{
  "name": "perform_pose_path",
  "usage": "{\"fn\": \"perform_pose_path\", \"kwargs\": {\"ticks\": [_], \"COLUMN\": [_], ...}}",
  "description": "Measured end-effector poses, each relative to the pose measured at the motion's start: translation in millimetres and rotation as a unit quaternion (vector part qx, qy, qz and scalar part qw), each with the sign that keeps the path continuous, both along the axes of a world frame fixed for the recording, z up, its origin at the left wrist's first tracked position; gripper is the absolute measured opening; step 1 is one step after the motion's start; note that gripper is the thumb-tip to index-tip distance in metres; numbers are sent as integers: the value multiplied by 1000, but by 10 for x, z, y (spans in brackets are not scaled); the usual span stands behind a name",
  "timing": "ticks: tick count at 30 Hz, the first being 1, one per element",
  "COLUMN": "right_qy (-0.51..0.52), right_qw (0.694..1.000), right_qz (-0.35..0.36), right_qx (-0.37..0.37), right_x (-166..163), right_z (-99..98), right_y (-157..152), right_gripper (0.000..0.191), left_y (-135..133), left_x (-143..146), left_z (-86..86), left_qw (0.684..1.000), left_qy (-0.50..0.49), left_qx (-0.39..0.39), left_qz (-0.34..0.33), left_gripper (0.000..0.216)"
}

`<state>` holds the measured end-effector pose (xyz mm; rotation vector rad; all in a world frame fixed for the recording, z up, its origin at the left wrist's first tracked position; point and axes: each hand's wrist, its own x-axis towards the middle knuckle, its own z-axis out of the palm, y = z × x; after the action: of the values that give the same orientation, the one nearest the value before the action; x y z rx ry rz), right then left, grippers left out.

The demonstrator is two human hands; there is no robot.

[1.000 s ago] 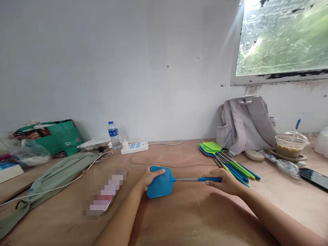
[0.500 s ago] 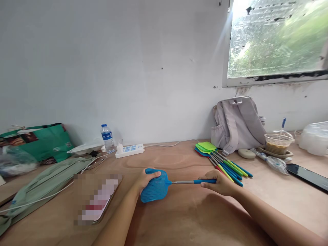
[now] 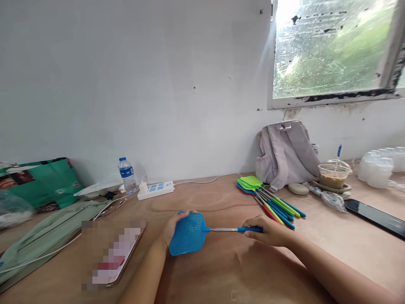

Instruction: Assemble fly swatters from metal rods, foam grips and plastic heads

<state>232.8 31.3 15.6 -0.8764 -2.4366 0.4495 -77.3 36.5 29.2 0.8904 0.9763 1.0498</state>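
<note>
A blue fly swatter (image 3: 188, 233) with a thin metal shaft and blue grip is held level just above the wooden table (image 3: 221, 270). My left hand (image 3: 170, 230) sits behind the mesh head, fingers curled over its top edge. My right hand (image 3: 268, 230) is closed round the blue handle at the other end. Just beyond my right hand lies a pile of several more swatters (image 3: 268, 198) in green, blue, yellow and red, heads stacked and handles fanned toward me.
A blurred phone (image 3: 110, 253) lies at front left beside a green pouch (image 3: 47, 232) and white cable. At the wall stand a water bottle (image 3: 127, 175), power strip (image 3: 155, 190) and grey backpack (image 3: 286, 154). A drink cup (image 3: 333, 175) and dark phone (image 3: 376, 216) lie right.
My left hand's fingers have slipped from the front of the mesh head to behind it. The view has drifted to the right; both hands keep hold of the swatter.
</note>
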Motion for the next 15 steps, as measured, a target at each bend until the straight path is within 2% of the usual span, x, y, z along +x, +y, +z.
{"fn": "perform_pose_path", "kwargs": {"ticks": [2, 3, 4, 6, 9, 11, 15], "right_qy": [-25, -29, -26, -28, -88, -118, -143], "right_qw": [1000, 999, 996, 973, 900, 869, 846], "right_qz": [-3, -30, -78, -220, -424, -479, -512], "right_qx": [6, 17, 33, 61, 55, 41, 31], "right_x": [42, 83, 138, 288, 555, 704, 811], "right_z": [87, 116, 132, 114, -9, -112, -239], "right_y": [13, 43, 91, 230, 473, 591, 661], "right_gripper": [32, 33, 33, 36, 36, 36, 33], "left_y": [-2, 6, 19, 58, 123, 153, 187], "left_x": [-51, -78, -103, -142, -168, -172, -173], "left_z": [23, 29, 30, 8, -62, -104, -128], "left_qw": [996, 994, 992, 988, 975, 964, 954], "left_qy": [-71, -95, -114, -148, -184, -199, -181], "left_qx": [13, 20, 29, 46, 47, 35, 7], "left_qz": [-46, -49, -37, 15, 118, 175, 238], "left_gripper": [50, 55, 55, 46, 32, 27, 21]}}
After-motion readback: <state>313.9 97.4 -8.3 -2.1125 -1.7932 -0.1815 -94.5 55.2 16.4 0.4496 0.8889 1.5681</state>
